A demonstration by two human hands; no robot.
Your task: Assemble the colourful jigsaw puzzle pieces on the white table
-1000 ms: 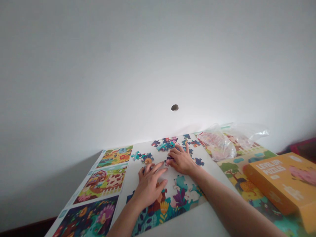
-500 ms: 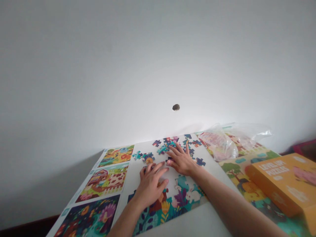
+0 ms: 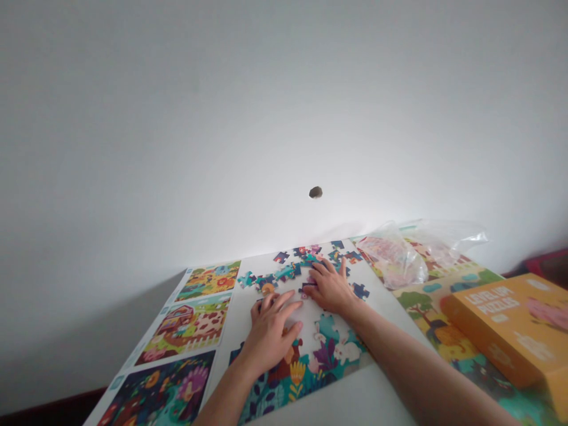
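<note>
left hand (image 3: 268, 337) and right hand (image 3: 331, 288), fingers spread wide and gripping nothing visible, press among jigsaw pieces, a part-built jigsaw puzzle (image 3: 328, 355) at 6 o'clock, loose pieces (image 3: 286, 272) at 12 o'clock awaiting fitting.

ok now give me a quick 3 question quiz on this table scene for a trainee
1. True or false: the clear plastic bag lies inside the orange box.
2. What lies just beyond the fingertips of the right hand? a) loose jigsaw pieces b) the orange box c) the clear plastic bag
3. What words are printed on top of the orange box?

Key: 1 false; 2 a; 3 Level Up Puzzles
</note>
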